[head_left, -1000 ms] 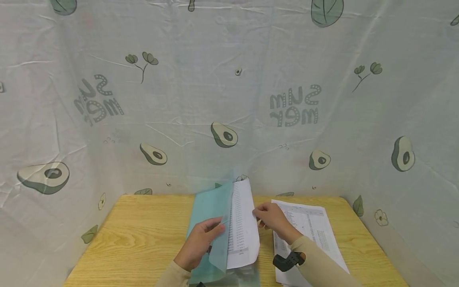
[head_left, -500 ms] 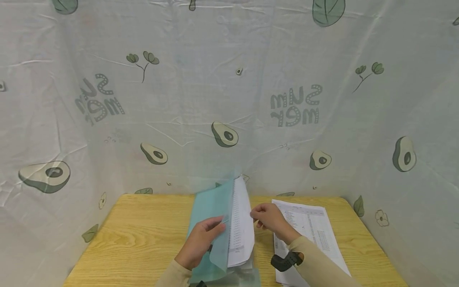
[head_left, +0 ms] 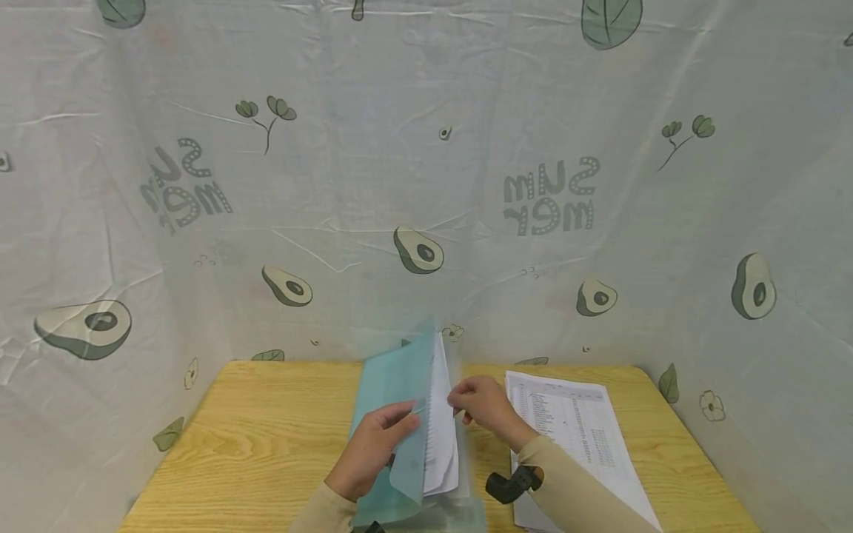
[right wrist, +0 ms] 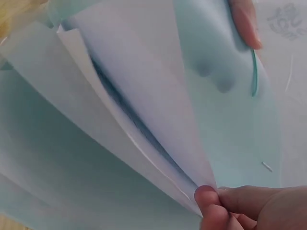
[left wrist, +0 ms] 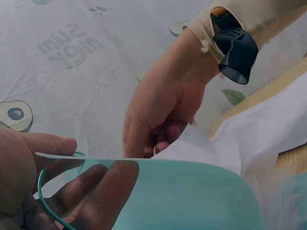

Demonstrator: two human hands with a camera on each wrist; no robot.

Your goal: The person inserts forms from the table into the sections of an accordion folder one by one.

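In the head view a translucent teal plastic folder (head_left: 392, 389) stands partly open at the middle of the table. My left hand (head_left: 373, 448) pinches its raised front cover between thumb and fingers; a thin green elastic cord (left wrist: 45, 200) loops by that hand in the left wrist view. White printed sheets (head_left: 436, 444) stand tilted inside the folder. Their right edge is pinched by my right hand (head_left: 485, 406). Seen from the right wrist, thumb and fingertips grip the edges of the white sheets (right wrist: 139, 62), with a dark gap between the layers and clear plastic around them.
A stack of printed papers (head_left: 573, 437) lies right of the folder, partly under my right forearm. The wooden table (head_left: 266, 437) ends at a white curtain (head_left: 346, 185) with avocado prints behind and at both sides.
My right hand has moved left, swinging the sheets toward the raised cover, so their printed face shows less. My left hand stays in place on the cover.
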